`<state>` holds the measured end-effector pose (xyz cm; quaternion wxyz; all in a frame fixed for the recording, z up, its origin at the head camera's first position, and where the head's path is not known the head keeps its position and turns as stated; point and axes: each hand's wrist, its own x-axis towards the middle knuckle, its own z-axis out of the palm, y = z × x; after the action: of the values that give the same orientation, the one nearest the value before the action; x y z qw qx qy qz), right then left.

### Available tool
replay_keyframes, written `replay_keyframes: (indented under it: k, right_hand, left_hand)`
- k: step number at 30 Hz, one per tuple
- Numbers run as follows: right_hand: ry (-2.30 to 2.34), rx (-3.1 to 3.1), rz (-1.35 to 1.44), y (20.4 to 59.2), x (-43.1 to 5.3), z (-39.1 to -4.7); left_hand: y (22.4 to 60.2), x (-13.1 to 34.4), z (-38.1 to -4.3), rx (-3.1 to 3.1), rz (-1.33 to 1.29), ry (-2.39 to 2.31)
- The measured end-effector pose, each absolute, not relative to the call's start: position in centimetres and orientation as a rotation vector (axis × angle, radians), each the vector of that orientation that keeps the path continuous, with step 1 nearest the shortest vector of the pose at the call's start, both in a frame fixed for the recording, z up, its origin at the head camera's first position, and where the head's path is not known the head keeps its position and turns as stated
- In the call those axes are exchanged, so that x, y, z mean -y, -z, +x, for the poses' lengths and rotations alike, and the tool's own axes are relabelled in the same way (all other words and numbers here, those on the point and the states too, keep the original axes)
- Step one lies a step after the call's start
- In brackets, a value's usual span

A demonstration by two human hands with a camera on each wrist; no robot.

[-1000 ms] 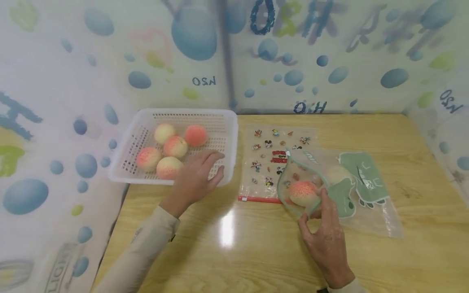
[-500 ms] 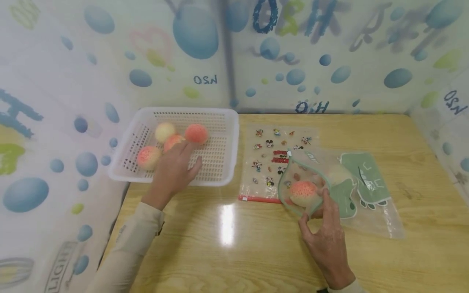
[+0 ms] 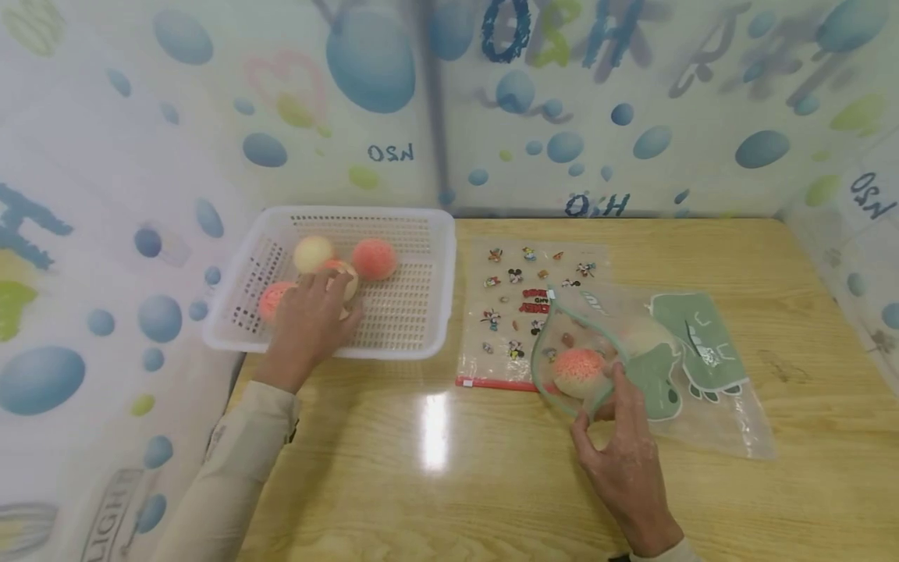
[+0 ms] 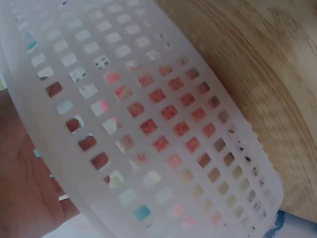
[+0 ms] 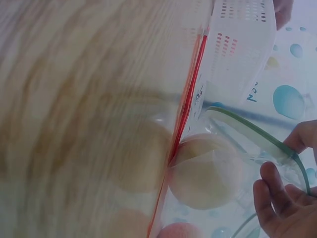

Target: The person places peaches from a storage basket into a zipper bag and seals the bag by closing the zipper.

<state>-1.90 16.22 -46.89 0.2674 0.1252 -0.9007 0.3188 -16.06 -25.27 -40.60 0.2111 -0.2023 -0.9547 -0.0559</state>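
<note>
In the head view my left hand reaches into a white plastic basket, fingers curled round a pale and red peach. Other peaches lie around it: a pale one, a red one and one partly behind the hand. On the right, my right hand pinches the green-edged mouth of a clear zip bag with a green dinosaur print. The bag's mouth gapes, with a red-topped peach just inside. A paler peach shape shows deeper in the bag.
A second clear zip bag with cartoon prints and a red slider edge lies flat, partly under the dinosaur bag. The wooden table meets a wall printed with blue dots behind and on the left.
My left hand has moved left and deeper into the basket, over the front peaches, and its fingers have curled round a peach. The right hand keeps holding the bag's mouth in place.
</note>
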Motion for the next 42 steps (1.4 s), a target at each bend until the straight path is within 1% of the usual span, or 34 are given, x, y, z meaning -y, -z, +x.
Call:
replay_keyframes:
  k: [7, 13, 21, 37, 42]
  right_hand:
    - [-0.855, 2.485, 0.34, 46.9, -16.4, -1.7]
    - [-0.843, 2.481, 0.345, 46.9, -16.4, -1.8]
    - [-0.83, 2.432, 0.381, 46.9, -16.3, -1.9]
    - [-0.833, 2.415, 0.377, 47.1, -16.5, -1.8]
    - [-0.878, 2.447, 0.373, 47.0, -16.4, -1.8]
  left_hand:
    - [40.5, 26.4, -15.9, 2.805, -0.458, 0.07]
    - [39.2, 26.9, -15.9, 3.043, -0.358, 0.064]
    - [38.3, 27.4, -16.5, 3.268, -0.259, 0.189]
    - [38.9, 27.1, -17.2, 3.238, -0.356, 0.203]
    - [38.9, 27.1, -16.8, 3.181, -0.359, 0.225]
